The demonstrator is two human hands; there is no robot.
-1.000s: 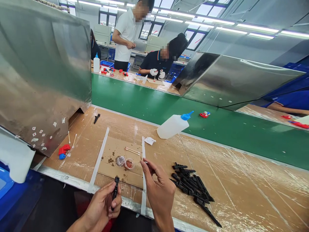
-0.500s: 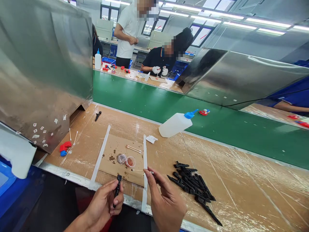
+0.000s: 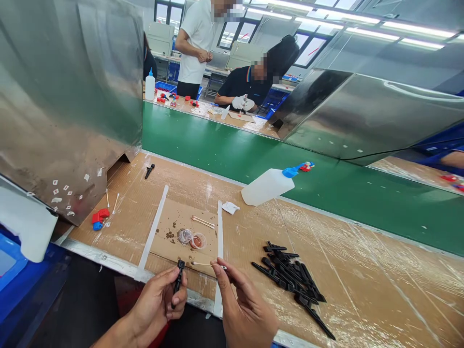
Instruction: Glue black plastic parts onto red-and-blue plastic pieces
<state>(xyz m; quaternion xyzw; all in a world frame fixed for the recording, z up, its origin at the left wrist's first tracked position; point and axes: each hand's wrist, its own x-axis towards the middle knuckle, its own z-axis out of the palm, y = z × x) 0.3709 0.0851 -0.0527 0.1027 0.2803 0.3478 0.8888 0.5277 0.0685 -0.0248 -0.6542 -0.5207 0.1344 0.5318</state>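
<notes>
Between its thumb and fingers, my left hand (image 3: pixel 159 299) holds a small black plastic part (image 3: pixel 177 285) upright near the table's front edge. My right hand (image 3: pixel 244 307) pinches a cotton swab (image 3: pixel 203 264), whose dark tip points left, a short way from the top of the black part. Behind the hands, two small round cups, a clear one (image 3: pixel 184 236) and one with reddish-brown contents (image 3: pixel 198 241), sit on a brown cardboard sheet (image 3: pixel 174 210) with dark spots. More swabs (image 3: pixel 203 222) lie on that sheet.
Black parts (image 3: pixel 290 273) are piled at the right. A white bottle (image 3: pixel 266 187) with a blue nozzle lies tilted behind crumpled tissue (image 3: pixel 230 208). Red-blue pieces (image 3: pixel 99 219) lie left, by a metal panel (image 3: pixel 72 96). Across the green belt (image 3: pixel 203 140), a gloved person (image 3: pixel 246 89) works.
My right hand has brought the swab left and slightly lower, closer to the black part. Across the belt, the seated person's gloved hands have come together. The view has shifted slightly.
</notes>
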